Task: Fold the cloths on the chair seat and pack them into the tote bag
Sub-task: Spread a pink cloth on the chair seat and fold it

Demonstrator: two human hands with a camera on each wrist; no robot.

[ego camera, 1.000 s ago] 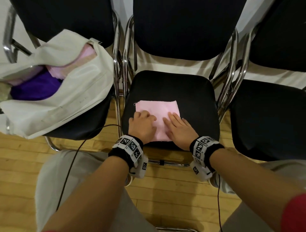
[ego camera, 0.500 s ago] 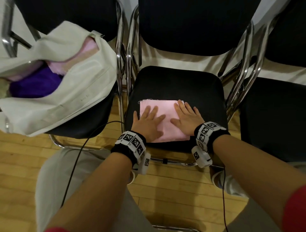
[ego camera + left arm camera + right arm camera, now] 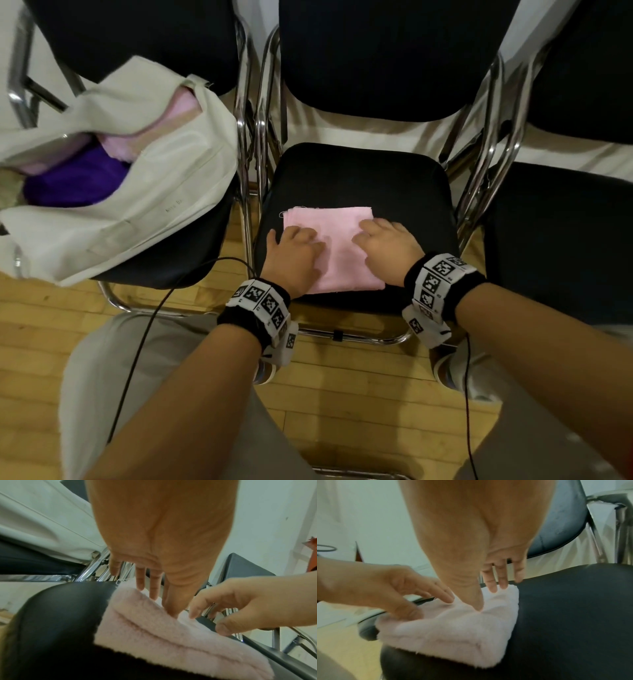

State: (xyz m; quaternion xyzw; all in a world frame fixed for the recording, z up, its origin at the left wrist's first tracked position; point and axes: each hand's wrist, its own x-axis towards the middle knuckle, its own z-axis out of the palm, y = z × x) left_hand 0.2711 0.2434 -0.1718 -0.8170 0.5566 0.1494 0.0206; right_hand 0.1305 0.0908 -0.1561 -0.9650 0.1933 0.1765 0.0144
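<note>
A folded pink cloth (image 3: 337, 246) lies flat on the black seat of the middle chair (image 3: 359, 178), close to its front edge. My left hand (image 3: 294, 257) rests on the cloth's left side and my right hand (image 3: 387, 248) on its right side, both with arched fingers. In the left wrist view the left fingertips (image 3: 155, 593) press down on the cloth (image 3: 171, 642), with the right hand (image 3: 231, 608) beside them. The right wrist view shows the right fingertips (image 3: 493, 588) on the cloth's far corner (image 3: 453, 635) and the left hand (image 3: 393, 588) touching its left part. A cream tote bag (image 3: 164, 192) lies open on the left chair.
Inside the bag are a purple cloth (image 3: 75, 181) and a pink one (image 3: 178, 106). A third black chair (image 3: 565, 240) stands at the right. Chrome chair frames (image 3: 250, 144) separate the seats. Below is wooden floor (image 3: 359, 394), with cables hanging from both wrists.
Both hands slid apart from the middle of the pink cloth toward its left and right sides. Their fingers went from lying flat to arched. The cloth stayed in place.
</note>
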